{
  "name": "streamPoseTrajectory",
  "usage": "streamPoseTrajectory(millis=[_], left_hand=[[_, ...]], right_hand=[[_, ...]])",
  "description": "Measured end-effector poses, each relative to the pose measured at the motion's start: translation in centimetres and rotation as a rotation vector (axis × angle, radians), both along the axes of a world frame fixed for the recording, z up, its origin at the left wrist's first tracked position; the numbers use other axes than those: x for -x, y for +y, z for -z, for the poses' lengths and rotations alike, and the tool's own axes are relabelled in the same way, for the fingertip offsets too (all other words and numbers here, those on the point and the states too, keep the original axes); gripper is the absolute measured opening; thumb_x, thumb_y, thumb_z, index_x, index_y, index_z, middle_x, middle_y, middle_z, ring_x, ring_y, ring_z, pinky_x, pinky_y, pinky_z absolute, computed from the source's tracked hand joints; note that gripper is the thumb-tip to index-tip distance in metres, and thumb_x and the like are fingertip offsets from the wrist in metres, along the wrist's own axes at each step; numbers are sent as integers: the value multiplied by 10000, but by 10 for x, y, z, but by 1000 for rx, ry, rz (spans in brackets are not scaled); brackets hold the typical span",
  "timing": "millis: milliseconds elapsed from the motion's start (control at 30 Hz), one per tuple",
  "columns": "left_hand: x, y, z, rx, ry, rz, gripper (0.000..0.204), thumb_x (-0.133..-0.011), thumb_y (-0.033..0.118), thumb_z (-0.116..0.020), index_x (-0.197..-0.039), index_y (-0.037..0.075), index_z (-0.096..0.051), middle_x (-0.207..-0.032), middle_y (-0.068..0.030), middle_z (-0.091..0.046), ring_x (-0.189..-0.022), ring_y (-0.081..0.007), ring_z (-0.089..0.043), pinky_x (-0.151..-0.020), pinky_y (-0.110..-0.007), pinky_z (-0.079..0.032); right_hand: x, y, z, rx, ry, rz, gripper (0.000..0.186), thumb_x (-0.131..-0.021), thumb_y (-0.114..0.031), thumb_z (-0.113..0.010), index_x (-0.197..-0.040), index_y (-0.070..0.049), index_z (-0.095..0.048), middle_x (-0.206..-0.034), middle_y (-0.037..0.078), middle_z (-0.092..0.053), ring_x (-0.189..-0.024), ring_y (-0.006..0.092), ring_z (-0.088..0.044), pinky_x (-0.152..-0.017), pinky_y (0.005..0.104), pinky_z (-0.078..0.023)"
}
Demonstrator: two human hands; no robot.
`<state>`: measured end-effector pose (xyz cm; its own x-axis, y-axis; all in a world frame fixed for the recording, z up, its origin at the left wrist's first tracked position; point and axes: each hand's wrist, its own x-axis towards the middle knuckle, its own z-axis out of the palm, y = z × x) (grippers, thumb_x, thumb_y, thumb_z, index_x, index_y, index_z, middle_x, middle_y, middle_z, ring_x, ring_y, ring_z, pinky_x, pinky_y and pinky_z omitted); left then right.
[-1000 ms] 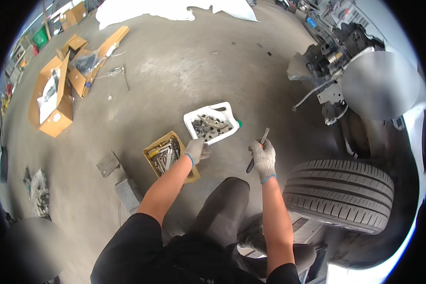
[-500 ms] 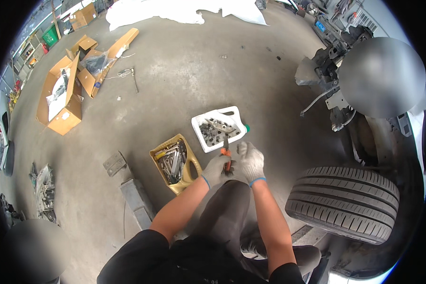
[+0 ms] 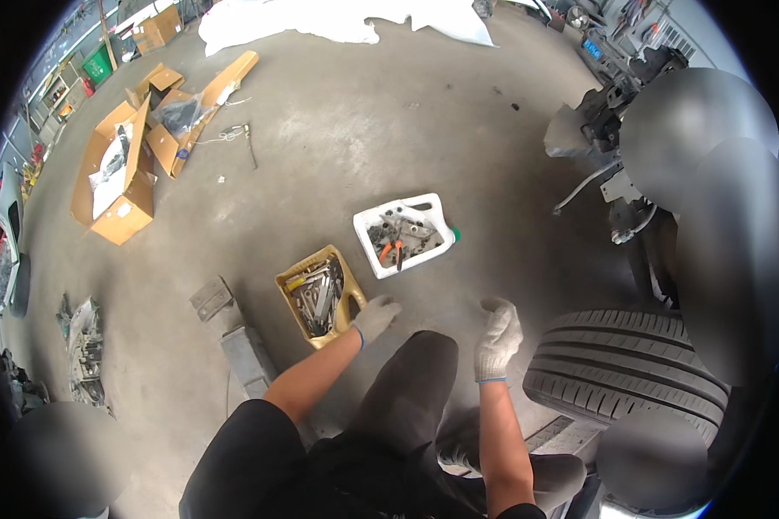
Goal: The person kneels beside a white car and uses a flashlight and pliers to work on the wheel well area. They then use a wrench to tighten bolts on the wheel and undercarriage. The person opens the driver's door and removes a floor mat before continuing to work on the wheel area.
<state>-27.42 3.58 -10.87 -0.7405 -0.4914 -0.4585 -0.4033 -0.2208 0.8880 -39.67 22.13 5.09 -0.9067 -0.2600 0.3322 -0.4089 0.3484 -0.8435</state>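
Note:
My left hand (image 3: 378, 317), in a pale knitted glove with a blue cuff, is beside the handle of a cut-open gold jug (image 3: 356, 298). It holds nothing, its fingers stretched to the right. Wrenches and other metal tools (image 3: 322, 294) fill that jug. My right hand (image 3: 500, 336), gloved alike, hovers to the right of my knee with its fingers curled in; whatever they hold is hidden. Farther off lies a cut-open white jug (image 3: 365, 246) with a green cap. Orange-handled pliers (image 3: 390, 251) rest in it among small dark fasteners (image 3: 415, 227).
A car tyre (image 3: 623, 368) stands close on my right, with exposed vehicle parts (image 3: 601, 121) beyond it. To the left are a grey metal piece (image 3: 249, 359) and a greyish mechanical part (image 3: 85, 350). Open cardboard boxes (image 3: 123, 221) lie at the far left, a white sheet (image 3: 286, 19) at the back.
The pliers have left my left hand and lie in the white jug. My left hand has drawn back to the left, and my right hand has moved right and nearer me.

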Motion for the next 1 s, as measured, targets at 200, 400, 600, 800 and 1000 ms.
streamPoseTrajectory(millis=[200, 400, 600, 800, 1000], left_hand=[[-21, 40, -47, -934, 444, -183, 226, -973, 203, -568, -1110, 26, -596, -943, -79, -650, -840, -195, -658, -739, -337, -553], [-38, -3, -23, -500, 187, -114, 182, -897, 125, -591, -1028, 2, -617, -844, -82, -651, -740, -179, -651, -652, -298, -527], [0, -74, 37, 89, 10, 160, 199, -894, 175, -557, -979, 17, -644, -787, -70, -651, -700, -170, -632, -605, -327, -504], [15, -149, 7, 591, -401, 1, 586, -899, 493, -507, -1128, -22, -669, -1174, -308, -629, -1134, -412, -612, -972, -469, -471], [-95, -129, 74, 765, -745, 384, 453, -900, 366, -478, -1159, 64, -694, -1197, -217, -665, -1125, -361, -645, -940, -460, -510]], right_hand=[[-85, -38, 61, -432, 163, -512, 209, -949, -249, -569, -906, -54, -631, -848, 167, -669, -745, 388, -662, -672, 474, -536], [-107, -51, 61, -377, 50, -655, 199, -922, -245, -608, -976, -57, -646, -890, 182, -675, -816, 387, -659, -747, 478, -525], [-89, -9, 31, -426, -48, -740, 211, -921, -228, -608, -1018, -52, -673, -988, 167, -692, -935, 356, -665, -823, 449, -526], [-50, 60, 0, -550, -113, -640, 184, -916, -189, -607, -998, -41, -679, -956, 179, -699, -888, 368, -679, -803, 443, -538], [-34, 129, -20, -634, -303, -570, 156, -905, -156, -604, -968, -31, -673, -921, 201, -692, -851, 391, -680, -752, 456, -536]])
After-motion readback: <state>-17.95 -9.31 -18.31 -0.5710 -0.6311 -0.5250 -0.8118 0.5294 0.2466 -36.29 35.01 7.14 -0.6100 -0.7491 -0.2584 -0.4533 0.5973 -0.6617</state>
